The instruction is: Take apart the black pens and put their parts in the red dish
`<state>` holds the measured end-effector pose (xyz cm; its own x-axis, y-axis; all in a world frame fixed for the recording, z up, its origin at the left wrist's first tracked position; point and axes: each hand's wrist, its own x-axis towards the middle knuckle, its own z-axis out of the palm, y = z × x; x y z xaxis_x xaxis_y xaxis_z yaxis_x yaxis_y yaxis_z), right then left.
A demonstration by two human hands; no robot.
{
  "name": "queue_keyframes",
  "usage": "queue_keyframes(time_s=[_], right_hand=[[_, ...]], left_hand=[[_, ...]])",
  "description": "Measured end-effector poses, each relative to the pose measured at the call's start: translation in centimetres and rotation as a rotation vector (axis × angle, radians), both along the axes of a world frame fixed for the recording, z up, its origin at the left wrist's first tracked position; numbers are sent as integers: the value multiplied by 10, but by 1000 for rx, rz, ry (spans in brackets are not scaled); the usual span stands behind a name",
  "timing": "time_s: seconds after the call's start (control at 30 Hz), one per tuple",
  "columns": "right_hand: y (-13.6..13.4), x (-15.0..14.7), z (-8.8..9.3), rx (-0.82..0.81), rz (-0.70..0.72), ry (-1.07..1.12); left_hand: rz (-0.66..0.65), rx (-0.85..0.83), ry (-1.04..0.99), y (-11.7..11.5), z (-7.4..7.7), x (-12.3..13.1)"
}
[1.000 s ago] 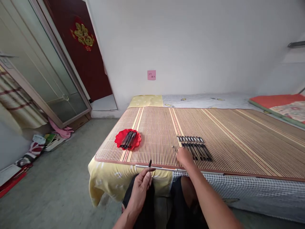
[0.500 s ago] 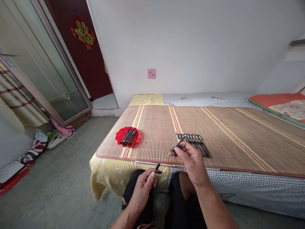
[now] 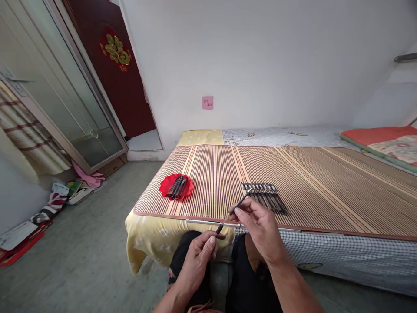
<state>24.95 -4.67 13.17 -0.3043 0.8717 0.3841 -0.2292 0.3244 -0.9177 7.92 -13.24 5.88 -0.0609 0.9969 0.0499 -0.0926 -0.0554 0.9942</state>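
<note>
My left hand (image 3: 203, 250) pinches a short dark pen part (image 3: 220, 228) in front of the bed's near edge. In my right hand (image 3: 256, 221) is a thin dark pen piece (image 3: 241, 201), slanting up to the right. Its lighter lower tip meets the top of the part in my left hand. Just beyond my right hand, several dark pens (image 3: 269, 202) lie side by side in a row on the striped mat (image 3: 211, 174). A red scalloped plate (image 3: 163, 184) on the left of the mat holds several dark pens (image 3: 177, 187).
The mat covers a bed with a yellow and checked sheet (image 3: 150, 230). Folded orange bedding (image 3: 368, 135) lies at the far right. A pink note (image 3: 207, 102) is on the wall. Books and cloths lie on the floor at left, near a glass door (image 3: 65, 87).
My right hand has moved slightly down, bringing the thin piece's tip against the part in my left hand. A gap stood between them before. The view has shifted slightly.
</note>
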Motion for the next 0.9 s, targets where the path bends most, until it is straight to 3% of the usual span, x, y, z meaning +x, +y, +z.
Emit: queue_keyframes(time_s=[0.4, 0.6, 0.77, 0.9], right_hand=[[-3, 3, 1, 44, 30, -140], [-3, 0, 1, 70, 197, -363], [7, 0, -9, -90, 206, -215], [11, 2, -12, -115, 196, -208]], left_hand=[[-60, -6, -41, -3, 4, 2], [-59, -11, -104, -3, 8, 2], [-79, -24, -215, -3, 8, 5], [-116, -47, -280, -4, 9, 9]])
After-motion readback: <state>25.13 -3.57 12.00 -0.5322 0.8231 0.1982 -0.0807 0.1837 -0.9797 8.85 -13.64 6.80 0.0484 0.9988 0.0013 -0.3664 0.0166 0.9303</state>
